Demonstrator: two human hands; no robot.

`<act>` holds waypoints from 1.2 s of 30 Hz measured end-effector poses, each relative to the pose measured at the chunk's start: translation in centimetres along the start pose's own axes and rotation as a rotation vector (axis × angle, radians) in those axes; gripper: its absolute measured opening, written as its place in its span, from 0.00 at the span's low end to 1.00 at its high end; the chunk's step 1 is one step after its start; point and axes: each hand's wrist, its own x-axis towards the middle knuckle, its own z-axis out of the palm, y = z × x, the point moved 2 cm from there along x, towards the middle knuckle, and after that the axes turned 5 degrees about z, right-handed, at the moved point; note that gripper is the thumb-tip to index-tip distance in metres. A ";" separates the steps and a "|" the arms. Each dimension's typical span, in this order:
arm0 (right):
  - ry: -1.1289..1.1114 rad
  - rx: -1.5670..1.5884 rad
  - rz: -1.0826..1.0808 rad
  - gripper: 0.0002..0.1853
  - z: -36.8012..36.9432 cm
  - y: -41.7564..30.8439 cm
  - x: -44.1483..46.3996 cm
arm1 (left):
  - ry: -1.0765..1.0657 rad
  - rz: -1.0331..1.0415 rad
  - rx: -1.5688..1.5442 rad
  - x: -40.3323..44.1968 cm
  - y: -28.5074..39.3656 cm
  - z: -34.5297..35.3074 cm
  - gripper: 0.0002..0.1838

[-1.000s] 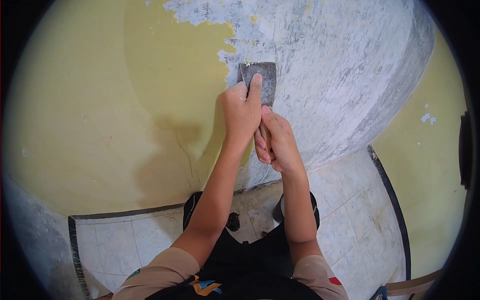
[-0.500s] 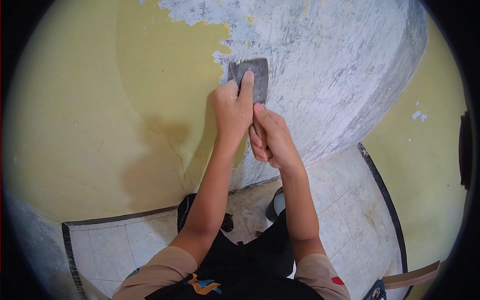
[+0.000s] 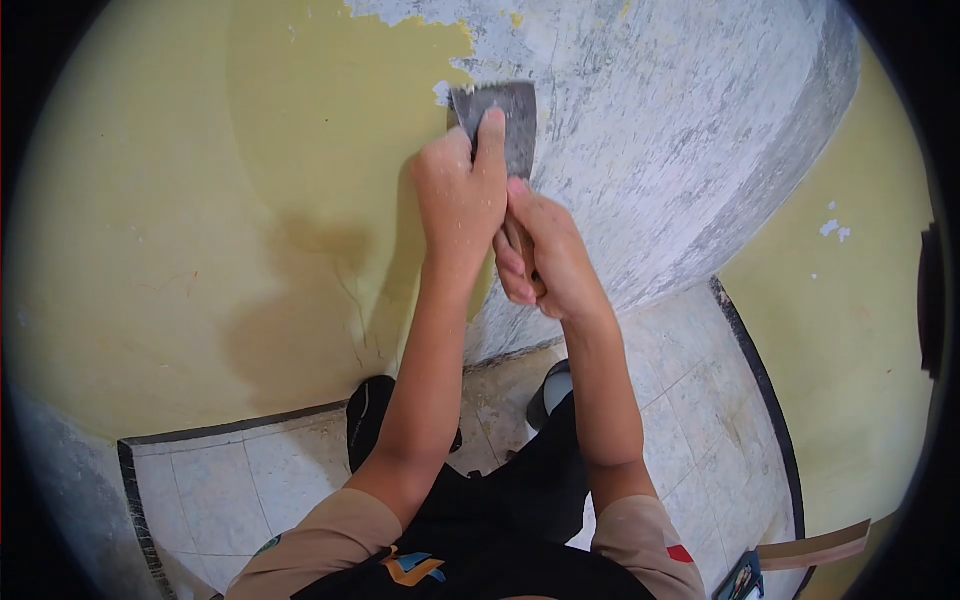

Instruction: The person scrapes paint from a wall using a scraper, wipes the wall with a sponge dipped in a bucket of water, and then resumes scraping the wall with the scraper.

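Note:
Both my hands are on a wide-bladed paint scraper (image 3: 518, 145) raised against the wall. My left hand (image 3: 458, 200) grips the blade, thumb flat along its front and the other fingers curled at its left edge. Lower down, my right hand (image 3: 556, 255) is wrapped round the handle, thumb pointing up toward the blade. The blade's top edge lies at the ragged border between yellow paint (image 3: 340, 120) and a stripped grey-white patch (image 3: 640, 130). White specks dot my left hand and the blade edge.
On the tiled floor (image 3: 215, 490) below, a dark bucket (image 3: 538, 408) with something pale inside stands near my legs. A dark skirting strip (image 3: 750, 350) runs along the wall's foot. At the lower right are a wooden strip (image 3: 815, 548) and a blue item (image 3: 742, 575).
The scraper and both hands have moved slightly up in the view, and the blade now covers more of the ragged paint edge. My grip is the same.

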 end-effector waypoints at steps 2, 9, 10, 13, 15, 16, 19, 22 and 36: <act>-0.007 -0.007 -0.006 0.26 0.1 -0.7 0.3 | 0.008 0.009 0.019 1.1 0.5 0.0 0.31; -0.019 -0.009 0.001 0.25 0.7 1.3 -0.1 | -0.043 -0.081 -0.032 -0.5 -0.6 -1.5 0.31; -0.011 -0.025 -0.002 0.25 0.7 1.9 -0.3 | -0.044 -0.109 -0.053 -1.2 -1.0 -1.7 0.32; 0.004 -0.039 0.016 0.25 0.9 2.1 -0.7 | -0.049 -0.167 -0.104 -1.8 -1.5 -1.9 0.31; 0.010 -0.050 0.013 0.25 0.9 1.9 -0.9 | -0.056 -0.199 -0.136 -1.9 -1.1 -2.0 0.31; 0.003 -0.043 0.002 0.25 0.7 2.0 -0.8 | -0.072 -0.245 -0.158 -1.9 -0.8 -2.1 0.31; -0.007 -0.006 0.003 0.25 0.8 3.3 -1.1 | -0.107 -0.271 -0.182 -2.8 -0.7 -3.0 0.30; 0.004 0.044 0.020 0.24 0.7 7.0 -2.2 | -0.157 -0.257 -0.191 -5.4 -1.3 -4.6 0.29; 0.467 -0.322 0.113 0.26 -10.4 11.5 -17.6 | -1.366 -1.003 -0.694 -26.0 -14.1 -14.3 0.29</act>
